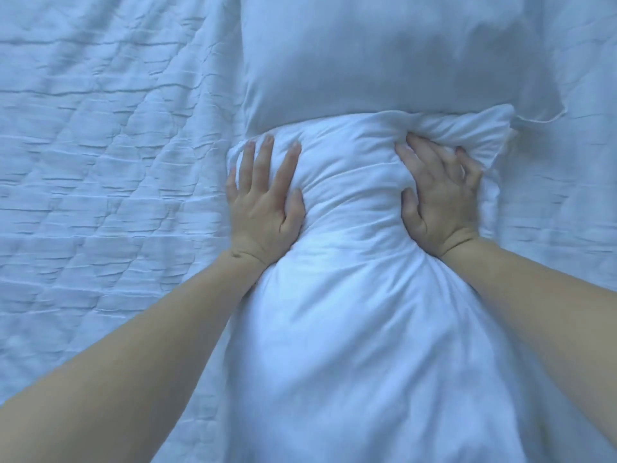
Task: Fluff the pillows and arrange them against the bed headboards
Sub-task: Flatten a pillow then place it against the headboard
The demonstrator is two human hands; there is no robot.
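Observation:
A white pillow (pixel 350 295) lies lengthwise in front of me on the bed, pinched narrow near its far end. My left hand (pixel 263 205) presses its left side with the fingers spread flat. On the opposite side my right hand (pixel 440 202) digs in, its fingers curled into the bunched fabric. A second white pillow (pixel 384 55) lies crosswise just beyond, touching the far end of the first. No headboard is in view.
A white quilted bedspread (pixel 100 145) with stitched diamond lines covers the bed on the left and continues at the right edge (pixel 574 162). Both of my bare forearms reach in from the bottom corners.

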